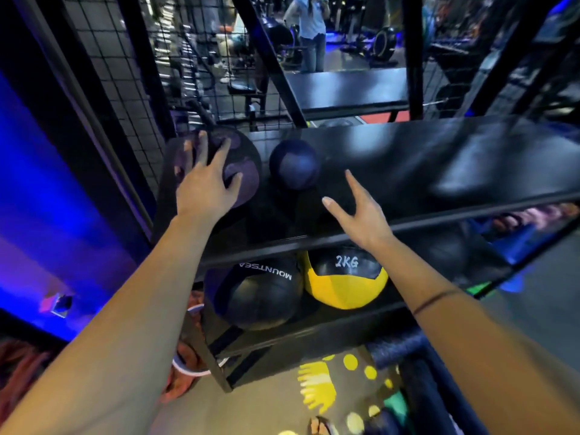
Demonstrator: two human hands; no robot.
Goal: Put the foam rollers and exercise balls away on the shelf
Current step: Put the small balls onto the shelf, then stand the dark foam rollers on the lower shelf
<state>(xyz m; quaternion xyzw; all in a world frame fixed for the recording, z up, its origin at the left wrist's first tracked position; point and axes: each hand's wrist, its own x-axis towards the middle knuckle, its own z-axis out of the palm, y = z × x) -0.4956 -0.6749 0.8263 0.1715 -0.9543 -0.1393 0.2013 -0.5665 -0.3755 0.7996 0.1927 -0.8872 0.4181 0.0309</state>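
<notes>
A black metal shelf [408,171] stands in front of me. At its left end sits a dark ball with purple patches [241,158]. My left hand [204,186] rests on this ball with fingers spread straight. Beside it on the right is a smaller dark blue ball [295,166]. My right hand [361,211] hovers over the shelf board just right of the blue ball, fingers straight and holding nothing. On the shelf below lie a black ball marked MOUNTSEA [260,296] and a yellow-and-black 2KG ball [345,281]. Dark foam rollers [417,381] lie on the floor at lower right.
A wire mesh panel [125,73] closes the rack's left side. The right part of the top shelf board is bare. A higher shelf [351,86] sits behind. A person [310,29] stands far back among gym machines. Yellow markings [317,387] cover the floor.
</notes>
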